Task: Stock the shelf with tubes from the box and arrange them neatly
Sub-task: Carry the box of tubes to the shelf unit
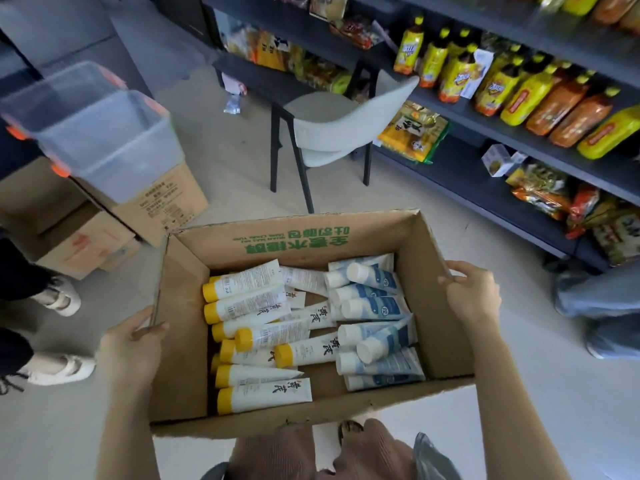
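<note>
**Box of tubes brought up to the shelf**

Head view: an open cardboard box (183, 358) fills the lower centre of the frame, held off the floor between both hands. Inside lie two loose batches, piled crosswise rather than in rows: yellow-capped tubes (256, 337) on the left and white-capped blue tubes (377, 327) on the right. The dark shelf (460, 174) runs down the right side of the frame, its lower boards partly bare among snack bags. No tube can be seen on it yet.

The step in hand looks like carrying the box to the shelf. To do it well, keep the box level so the tubes do not slide to one end. Set it down close under a bare stretch of board, away from the grey chair (346, 133) at upper centre, before freeing either hand.

The left hand (133, 344), at lower left, grips the box's left wall with its thumb lying over the edge; its fingers are hidden behind the cardboard. The right hand (472, 292), right of centre, curls its fingers over the right wall's top edge — both are closed on cardboard, neither touching a tube.
</note>
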{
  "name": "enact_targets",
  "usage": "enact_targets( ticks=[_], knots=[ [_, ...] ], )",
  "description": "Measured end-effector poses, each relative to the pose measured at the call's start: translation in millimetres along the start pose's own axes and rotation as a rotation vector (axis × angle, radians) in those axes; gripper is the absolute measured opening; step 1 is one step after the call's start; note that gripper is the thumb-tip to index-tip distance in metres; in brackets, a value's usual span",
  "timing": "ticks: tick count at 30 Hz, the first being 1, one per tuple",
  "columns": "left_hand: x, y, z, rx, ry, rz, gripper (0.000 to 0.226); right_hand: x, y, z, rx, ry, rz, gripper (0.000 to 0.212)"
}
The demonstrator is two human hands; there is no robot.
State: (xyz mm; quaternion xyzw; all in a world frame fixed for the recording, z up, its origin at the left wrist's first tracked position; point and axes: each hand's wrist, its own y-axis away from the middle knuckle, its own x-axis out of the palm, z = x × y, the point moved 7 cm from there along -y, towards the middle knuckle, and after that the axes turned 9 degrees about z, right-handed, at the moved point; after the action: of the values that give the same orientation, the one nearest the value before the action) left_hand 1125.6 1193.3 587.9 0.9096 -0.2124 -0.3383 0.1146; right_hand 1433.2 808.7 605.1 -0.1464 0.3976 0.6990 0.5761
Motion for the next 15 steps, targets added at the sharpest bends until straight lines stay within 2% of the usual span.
enact_targets(
  ticks=[8, 11, 15],
  knots=[
    [-22.2, -178.1, -71.0, 0.081, -0.129, 0.05, 0.037, 81.5, -28.6, 86.6, 0.148, -0.089, -0.069, 0.03],
    [-33.1, -226.1, -102.0, 0.135, -0.118, 0.065, 0.036, 106.6, -43.4, 124.0, 0.16, -0.114, -0.06, 0.03],
    [-43.9, -284.1, -129.8, 0.122, -0.148, 0.071, 0.037, 130.7, -75.6, 179.3, 0.135, -0.11, -0.047, 0.03]
  ],
)
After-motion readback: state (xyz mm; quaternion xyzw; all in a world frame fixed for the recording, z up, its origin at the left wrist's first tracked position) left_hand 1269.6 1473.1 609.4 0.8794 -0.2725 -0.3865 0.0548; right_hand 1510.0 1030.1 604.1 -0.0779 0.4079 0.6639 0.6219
